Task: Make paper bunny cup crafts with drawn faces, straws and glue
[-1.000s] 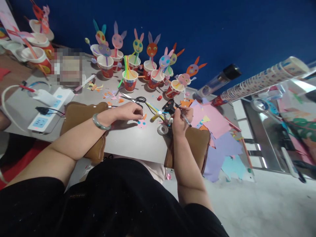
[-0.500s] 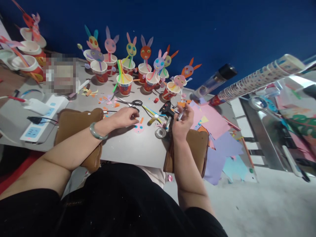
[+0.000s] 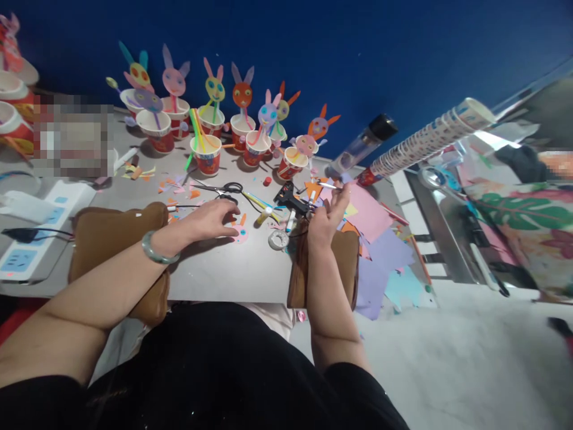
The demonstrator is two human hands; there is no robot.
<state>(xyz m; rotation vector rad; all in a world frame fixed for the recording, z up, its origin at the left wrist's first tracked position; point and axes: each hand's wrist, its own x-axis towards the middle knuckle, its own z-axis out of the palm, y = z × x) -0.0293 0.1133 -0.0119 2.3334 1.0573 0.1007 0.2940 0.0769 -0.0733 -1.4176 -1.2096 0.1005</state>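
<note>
My left hand (image 3: pixel 208 222), with a bangle at its wrist, hovers low over the table with thumb and fingers apart. Its thumb tip is at the edge of a pink paper rabbit face (image 3: pixel 242 234) with blue eyes and one orange ear; touching or not, I cannot tell. A slim white pen (image 3: pixel 328 186) is at the fingertips of my right hand (image 3: pixel 329 214), its tip pointing left. Between the hands lie a black glue gun (image 3: pixel 290 198), a roll of tape (image 3: pixel 279 239), a yellow glue stick (image 3: pixel 265 216) and black-handled scissors (image 3: pixel 230 189).
Red paper cups (image 3: pixel 207 156) with paper rabbits stand along the blue wall. A tall stack of cups (image 3: pixel 425 140) leans at the right beside a clear tumbler (image 3: pixel 358 149). Coloured paper sheets (image 3: pixel 380 275), brown cushions (image 3: pixel 111 251) and a power strip (image 3: pixel 45 224) surround the workspace.
The view has swung right, so the table appears shifted left. My right hand has unfolded and reached forward, the pen moving out to its fingertips. My left fingers have spread beside the rabbit face.
</note>
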